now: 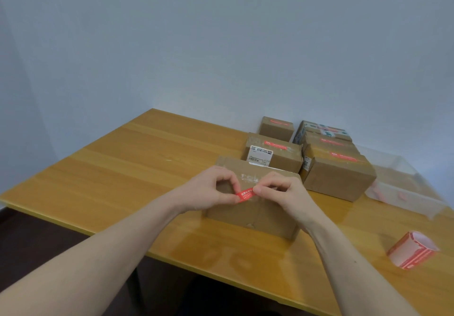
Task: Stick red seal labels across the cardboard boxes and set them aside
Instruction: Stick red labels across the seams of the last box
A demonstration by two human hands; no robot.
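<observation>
A brown cardboard box lies on the wooden table right in front of me. Just above its top I hold a red seal label with white print. My left hand pinches the label's left end between thumb and forefinger. My right hand pinches its right end. Whether the label touches the box top I cannot tell. A roll of red seal labels lies on the table at the lower right.
Several cardboard boxes bearing red labels stand grouped at the back right by the wall. A clear plastic container sits to their right. The table's near edge runs diagonally under my forearms.
</observation>
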